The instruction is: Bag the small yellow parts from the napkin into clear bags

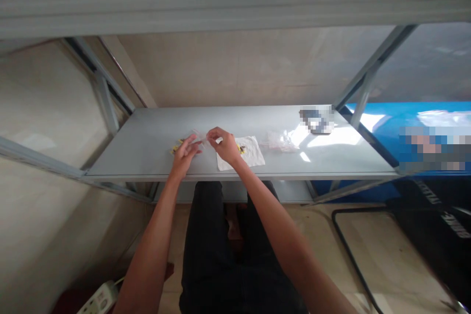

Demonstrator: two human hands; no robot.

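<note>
A: Nearest the camera?
B: The white power strip [98,300] at lower left and the dark-clad legs [206,240], which run in under the grey shelf [147,130].
A: The hands?
B: Both above the shelf. The right hand [224,144] has thumb and fingertips together, clamped on a clear bag [201,138].
A: And the left?
B: The left hand [184,154] is at the bag's other side, fingers partly spread. Whether they grip it, I cannot tell.
A: Bag's position?
B: Between the hands, left of the white cloth [254,152].
A: Other items?
B: Yellow and dark pieces [175,148] just beside the left hand; similar bits [241,149] on the cloth, partly hidden by the right. Clear packets [282,141] lie right of the cloth.
A: Farthest?
B: A pixelated object [319,122] near the shelf's back right corner, then the wall [239,68].
</note>
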